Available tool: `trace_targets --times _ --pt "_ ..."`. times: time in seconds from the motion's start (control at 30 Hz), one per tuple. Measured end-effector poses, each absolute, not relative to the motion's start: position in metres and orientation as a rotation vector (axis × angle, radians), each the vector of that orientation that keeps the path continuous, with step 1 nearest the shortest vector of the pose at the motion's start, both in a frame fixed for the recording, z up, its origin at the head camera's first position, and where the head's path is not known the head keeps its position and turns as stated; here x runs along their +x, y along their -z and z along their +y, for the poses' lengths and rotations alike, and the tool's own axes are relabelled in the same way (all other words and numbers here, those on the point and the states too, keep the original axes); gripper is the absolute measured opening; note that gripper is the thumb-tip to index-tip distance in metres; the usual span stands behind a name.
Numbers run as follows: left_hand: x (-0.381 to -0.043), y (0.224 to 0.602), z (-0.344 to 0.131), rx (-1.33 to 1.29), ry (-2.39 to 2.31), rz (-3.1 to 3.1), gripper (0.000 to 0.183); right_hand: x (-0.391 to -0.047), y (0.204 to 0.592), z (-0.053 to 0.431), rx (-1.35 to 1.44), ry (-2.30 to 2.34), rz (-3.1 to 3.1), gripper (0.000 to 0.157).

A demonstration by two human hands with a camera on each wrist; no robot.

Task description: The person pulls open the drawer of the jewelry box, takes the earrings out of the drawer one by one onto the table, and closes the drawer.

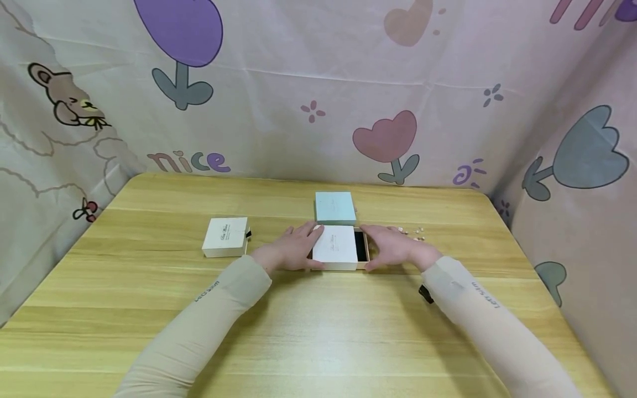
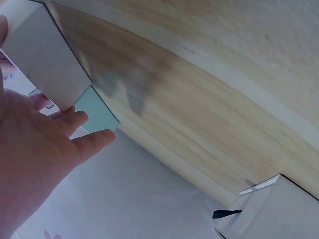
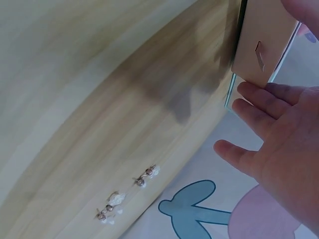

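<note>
A white slide-out box (image 1: 334, 246) with dark print lies flat in the middle of the table. Its drawer (image 1: 361, 247), dark inside with a tan rim, sticks out partway on the right. My left hand (image 1: 292, 248) holds the cover by its left end, thumb at the front edge and fingers at the back. Across from it, my right hand (image 1: 393, 247) spans the drawer's outer end between thumb and fingers. A small slit shows in that end face (image 3: 251, 52) in the right wrist view.
Directly behind the white box lies a pale blue box (image 1: 335, 208). Another white box (image 1: 226, 236) with a black ribbon tab sits to the left. Several small pearly earrings (image 3: 117, 199) lie right of my right hand. A printed curtain (image 1: 278, 138) hangs behind the table.
</note>
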State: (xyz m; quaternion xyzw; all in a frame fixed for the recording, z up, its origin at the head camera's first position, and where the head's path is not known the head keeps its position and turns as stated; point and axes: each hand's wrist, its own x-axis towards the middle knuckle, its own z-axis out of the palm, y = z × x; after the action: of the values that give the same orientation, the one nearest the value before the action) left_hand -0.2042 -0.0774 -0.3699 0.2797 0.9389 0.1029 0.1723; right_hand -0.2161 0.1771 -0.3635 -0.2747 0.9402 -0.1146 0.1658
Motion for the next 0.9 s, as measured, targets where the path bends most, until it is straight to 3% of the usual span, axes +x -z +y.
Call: trace_targets --times 0.5,0.9 --pt "-0.2052 0.3721 -0.0774 0.805 -0.295 2.663 0.093 -0.2156 0.367 0.1787 -0.733 0.365 2.644 0.107" --pt "-0.2053 0.3716 -0.0778 0.796 -0.285 2.663 0.093 -0.2156 0.3652 0.1771 -0.718 0.34 2.663 0.105"
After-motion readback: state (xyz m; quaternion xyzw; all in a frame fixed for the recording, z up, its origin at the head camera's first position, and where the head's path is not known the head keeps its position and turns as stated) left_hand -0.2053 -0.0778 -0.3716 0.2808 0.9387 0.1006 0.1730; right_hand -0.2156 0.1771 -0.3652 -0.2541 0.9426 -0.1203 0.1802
